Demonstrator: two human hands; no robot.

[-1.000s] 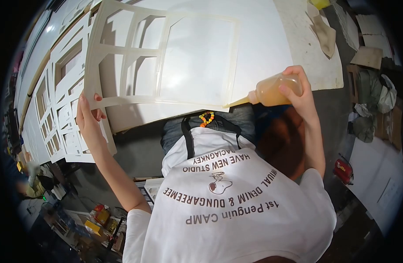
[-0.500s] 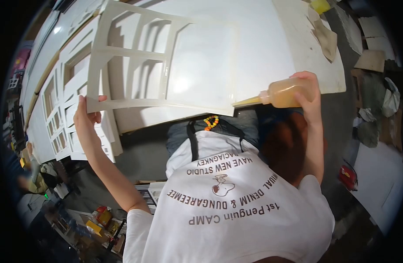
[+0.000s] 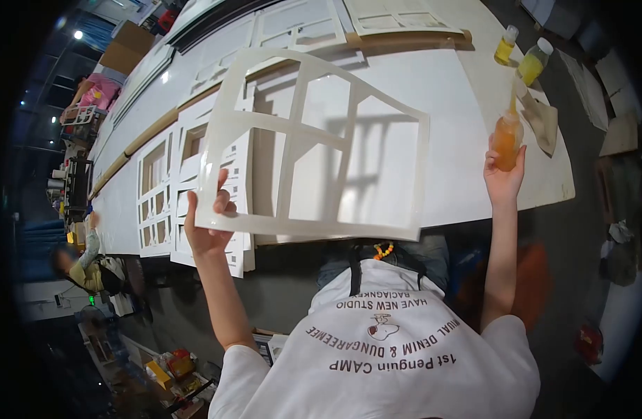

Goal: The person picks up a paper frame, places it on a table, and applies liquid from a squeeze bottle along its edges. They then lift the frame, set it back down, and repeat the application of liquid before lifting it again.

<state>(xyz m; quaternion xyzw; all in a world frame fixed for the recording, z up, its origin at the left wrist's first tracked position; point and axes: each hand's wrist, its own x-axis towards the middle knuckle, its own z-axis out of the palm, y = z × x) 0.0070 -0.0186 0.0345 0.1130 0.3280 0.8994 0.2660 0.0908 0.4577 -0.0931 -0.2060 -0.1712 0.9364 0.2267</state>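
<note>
My left hand (image 3: 215, 220) grips the lower left corner of a white window-shaped frame (image 3: 286, 178) with several cut-out openings. The frame is lifted off the white table (image 3: 468, 160), and its shadow falls on the surface behind it. Out to the right, my right hand (image 3: 505, 164) is wrapped round a squeeze bottle (image 3: 507, 137) of orange-yellow liquid. The bottle stands nearly upright with its thin nozzle pointing away from me, apart from the frame. A beige cloth (image 3: 541, 124) lies just beside it.
Two bottles of yellow liquid (image 3: 533, 63) stand at the table's far right. More white cut-out frames (image 3: 155, 199) lie on the left, and others (image 3: 303, 28) along the back. A long brown strip (image 3: 143, 140) runs across the table. Another person (image 3: 87, 262) is at far left.
My right hand has taken the bottle from the frame's lower right corner, out to the right, and turned its nozzle upward. The frame is tilted up more. The camera view has shifted.
</note>
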